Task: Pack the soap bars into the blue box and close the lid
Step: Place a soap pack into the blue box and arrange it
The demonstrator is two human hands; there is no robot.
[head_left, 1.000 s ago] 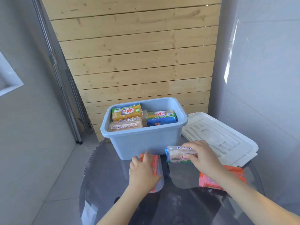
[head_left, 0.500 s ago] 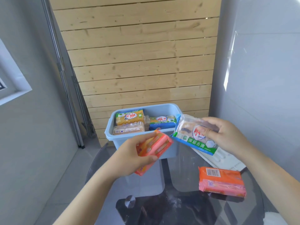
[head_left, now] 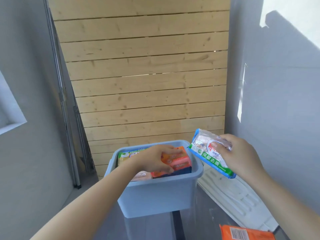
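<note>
I am seeing the box (head_left: 155, 193) sitting on the table (head_left: 195, 220), with my left hand (head_left: 155, 160) reaching inside it and gripping a soap pack (head_left: 178, 161) that is lying on top of the packs already in the box. Just right of the box, above its right rim, my right hand (head_left: 242, 158) is holding a second soap pack (head_left: 207, 153) tilted in the air. The lid (head_left: 233, 196) is lying on the table right of the box, and a third soap pack (head_left: 245, 233) is lying nearer to me than the box, off to its right.

Open blue box (head_left: 155, 194) partly full of wrapped soap bars (head_left: 176, 161), white lid (head_left: 232, 198) flat beside it.
</note>
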